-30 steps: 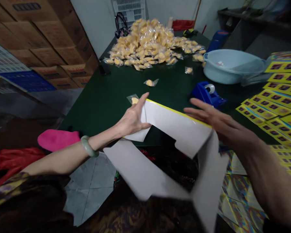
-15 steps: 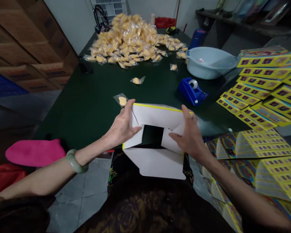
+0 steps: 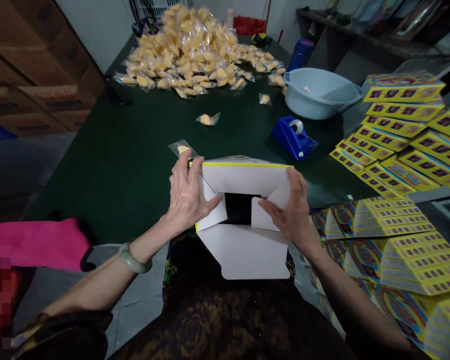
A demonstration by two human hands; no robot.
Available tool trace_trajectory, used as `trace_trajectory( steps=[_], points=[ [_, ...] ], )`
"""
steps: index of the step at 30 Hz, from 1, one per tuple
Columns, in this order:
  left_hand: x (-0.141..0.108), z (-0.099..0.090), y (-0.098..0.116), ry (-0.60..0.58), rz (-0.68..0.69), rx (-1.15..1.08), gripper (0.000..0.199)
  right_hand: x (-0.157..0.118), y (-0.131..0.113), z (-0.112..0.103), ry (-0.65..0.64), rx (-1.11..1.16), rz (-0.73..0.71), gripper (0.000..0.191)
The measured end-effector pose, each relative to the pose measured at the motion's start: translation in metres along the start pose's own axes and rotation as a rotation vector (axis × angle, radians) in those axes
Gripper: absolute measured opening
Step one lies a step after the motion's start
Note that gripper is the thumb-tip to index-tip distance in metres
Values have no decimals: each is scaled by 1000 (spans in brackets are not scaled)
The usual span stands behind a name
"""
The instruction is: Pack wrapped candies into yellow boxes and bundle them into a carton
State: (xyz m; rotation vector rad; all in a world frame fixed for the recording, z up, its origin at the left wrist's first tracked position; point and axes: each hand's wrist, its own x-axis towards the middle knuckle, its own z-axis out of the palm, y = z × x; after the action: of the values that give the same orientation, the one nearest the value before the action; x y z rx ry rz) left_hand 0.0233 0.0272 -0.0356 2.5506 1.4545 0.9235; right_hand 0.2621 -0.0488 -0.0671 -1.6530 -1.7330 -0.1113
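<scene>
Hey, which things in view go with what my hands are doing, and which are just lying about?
Likely part of the job:
white-lined carton, held by your left hand and right hand
yellow printed cards
tape dispenser, probably
wrapped yellow pieces, possibly

Seemingly just lying about:
pink item
light-blue basin

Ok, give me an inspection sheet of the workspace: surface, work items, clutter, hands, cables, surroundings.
Surface: dark green tabletop, with a pile of yellow pieces in clear wrappers toward the far end.
Work items: open white cardboard box with yellow edges; dark gap between flaps.
Clutter: blue plastic tape dispenser, pale blue plastic basin; yellow printed cardboard stacks at right.
Hands: left hand and right hand grip the box's opposite sides.
Cables: nothing seen.
Surroundings: brown cardboard cartons at left; grey floor tiles.
</scene>
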Motion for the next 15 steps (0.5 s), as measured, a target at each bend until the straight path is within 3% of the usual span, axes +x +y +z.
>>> trace_trajectory(
  steps=[4, 8, 11, 15],
  points=[
    [3, 1, -2, 9, 60, 2, 94, -9, 3, -2, -6, 65, -7, 80],
    [2, 2, -5, -16, 41, -11, 94, -17, 5, -2, -56, 174, 104, 79],
    [2, -2, -4, -12, 51, 26, 94, -12, 1, -1, -24, 90, 167, 84],
    [14, -8, 8, -43, 169, 215, 92, 6, -12, -1, -139, -39, 325, 91]
  ],
)
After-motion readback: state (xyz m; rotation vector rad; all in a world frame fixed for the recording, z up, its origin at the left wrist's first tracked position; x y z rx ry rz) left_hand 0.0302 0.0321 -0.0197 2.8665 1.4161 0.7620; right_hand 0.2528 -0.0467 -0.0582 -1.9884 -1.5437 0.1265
